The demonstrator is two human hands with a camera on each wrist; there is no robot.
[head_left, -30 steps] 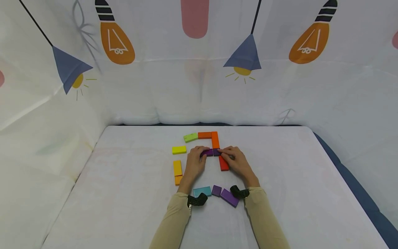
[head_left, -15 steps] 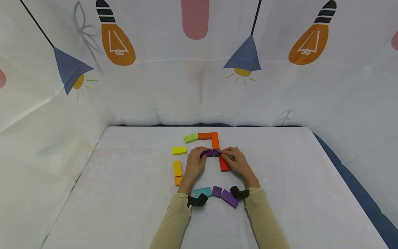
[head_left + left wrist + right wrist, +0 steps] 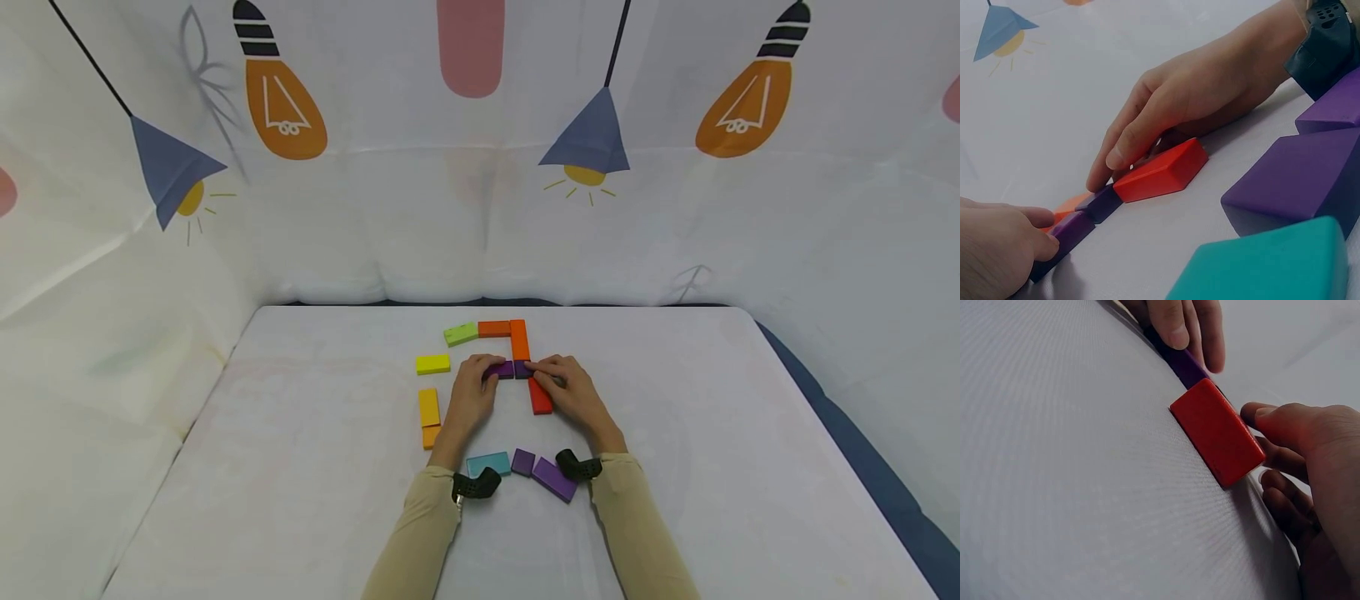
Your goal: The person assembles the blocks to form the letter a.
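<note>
On tbl [image 3: 300,500]: L hand [image 3: 471,390] w/ purple blk [image 3: 504,369]

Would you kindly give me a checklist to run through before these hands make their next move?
1. Grip of the left hand on the purple block: ok, held.
2. Grip of the right hand on the small dark purple block: cannot tell; it touches, but a pinch is unclear.
3. Orange blocks meeting at their corner: ok.
4. Lime block meeting the bright yellow block: not ok, a gap shows.
5. Left wrist camera clear of the teal block: cannot tell; they overlap in the head view.
</note>
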